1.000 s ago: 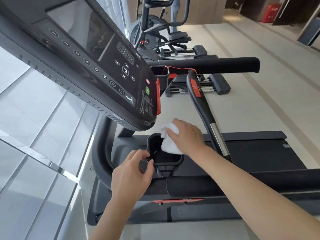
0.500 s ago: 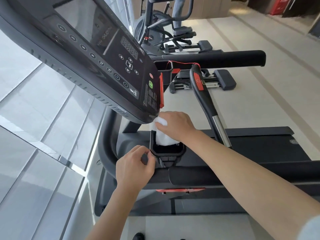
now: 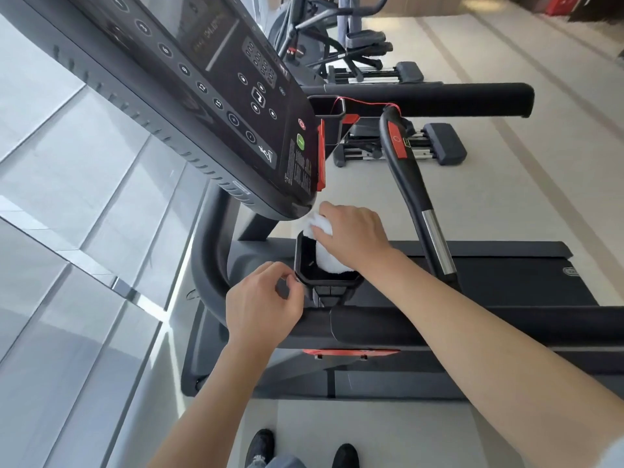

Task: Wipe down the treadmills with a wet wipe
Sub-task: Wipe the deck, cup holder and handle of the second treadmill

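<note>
A black treadmill fills the view, its console (image 3: 216,106) tilted across the upper left. Below the console sits a black cup holder (image 3: 305,265). My right hand (image 3: 354,236) presses a white wet wipe (image 3: 326,258) into the holder's far inner side, with part of the wipe bunched above the rim. My left hand (image 3: 261,305) rests at the holder's near left corner, thumb and forefinger pinching its edge. The padded side handlebar (image 3: 405,327) runs to the right under my right forearm.
A curved black grip with a red button (image 3: 405,170) rises to the right of my hand. A second padded bar (image 3: 456,99) and an elliptical machine (image 3: 337,38) stand behind. Glass wall panels (image 3: 77,231) fill the left. The belt deck (image 3: 513,275) lies right. My shoes (image 3: 260,445) show below.
My right hand has slid the wipe from the holder's near right side toward its far edge under the console. The camera has tilted down, and my left hand stays on the holder's corner.
</note>
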{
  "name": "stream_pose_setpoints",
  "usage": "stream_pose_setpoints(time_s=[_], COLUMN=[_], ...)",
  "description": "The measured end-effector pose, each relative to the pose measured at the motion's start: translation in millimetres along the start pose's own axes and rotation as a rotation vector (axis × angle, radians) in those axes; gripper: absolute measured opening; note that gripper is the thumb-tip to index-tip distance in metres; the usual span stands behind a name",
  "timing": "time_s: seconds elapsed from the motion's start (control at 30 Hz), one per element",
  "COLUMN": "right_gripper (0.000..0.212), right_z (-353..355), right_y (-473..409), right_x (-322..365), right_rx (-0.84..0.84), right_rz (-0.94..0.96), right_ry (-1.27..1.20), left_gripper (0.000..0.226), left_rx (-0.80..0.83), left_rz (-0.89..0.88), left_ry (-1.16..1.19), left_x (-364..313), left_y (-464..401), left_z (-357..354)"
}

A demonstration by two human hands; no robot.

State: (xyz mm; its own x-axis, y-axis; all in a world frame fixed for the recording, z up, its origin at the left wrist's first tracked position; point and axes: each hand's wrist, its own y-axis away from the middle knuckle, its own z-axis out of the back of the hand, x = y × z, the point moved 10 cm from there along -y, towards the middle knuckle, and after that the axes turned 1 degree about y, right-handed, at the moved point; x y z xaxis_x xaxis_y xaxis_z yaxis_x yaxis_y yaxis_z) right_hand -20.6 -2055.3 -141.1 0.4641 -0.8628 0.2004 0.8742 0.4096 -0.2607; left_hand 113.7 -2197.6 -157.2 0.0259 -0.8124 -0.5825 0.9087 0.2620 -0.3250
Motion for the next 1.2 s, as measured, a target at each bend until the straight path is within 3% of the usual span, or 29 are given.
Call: stream_pose_setpoints(time_s=[0.2, 0.33, 0.43, 0.53, 0.67, 0.77, 0.8, 0.9, 1.0, 1.2], right_gripper=[0.017, 0.010, 0.036, 0.033, 0.031, 0.017, 0.013, 0.032, 0.031, 0.031], right_z=[-10, 4, 30, 27, 22, 22, 16, -9, -10, 17], right_y=[19, 40, 63, 73, 87, 85, 79, 53, 39, 72], right_x=[38, 49, 54, 34, 15, 31, 45, 79, 86, 34], right_rx=[0.029, 0.064, -0.021, 0.036, 0.078, 0.035, 0.029, 0.055, 0.033, 0.032], right_rz=[-0.001, 0.148, 0.253, 0.254, 0.215, 0.189, 0.213, 0.171, 0.166, 0.194], right_ry=[-0.153, -0.209, -0.155, -0.068, 0.042, -0.067, -0.062, -0.076, -0.110, -0.120], left_gripper=[0.018, 0.019, 0.022, 0.033, 0.032, 0.031, 0.031, 0.031, 0.029, 0.032], left_rx=[0.027, 0.050, 0.137, 0.089, -0.056, -0.107, -0.108, -0.088, -0.054, -0.049], left_rz=[-0.014, -0.042, -0.172, -0.312, -0.310, -0.346, -0.354, -0.340, -0.342, -0.345], left_ry=[-0.053, -0.051, -0.078, -0.091, -0.084, -0.056, -0.055, -0.049, -0.037, -0.059], left_x=[-1, -2, 1, 1, 0, -4, -5, -4, -3, -4], left_y=[-1, -1, 6, 18, 21, 21, 21, 20, 20, 20], left_z=[-5, -4, -10, -3, 2, 5, 6, 5, 3, 5])
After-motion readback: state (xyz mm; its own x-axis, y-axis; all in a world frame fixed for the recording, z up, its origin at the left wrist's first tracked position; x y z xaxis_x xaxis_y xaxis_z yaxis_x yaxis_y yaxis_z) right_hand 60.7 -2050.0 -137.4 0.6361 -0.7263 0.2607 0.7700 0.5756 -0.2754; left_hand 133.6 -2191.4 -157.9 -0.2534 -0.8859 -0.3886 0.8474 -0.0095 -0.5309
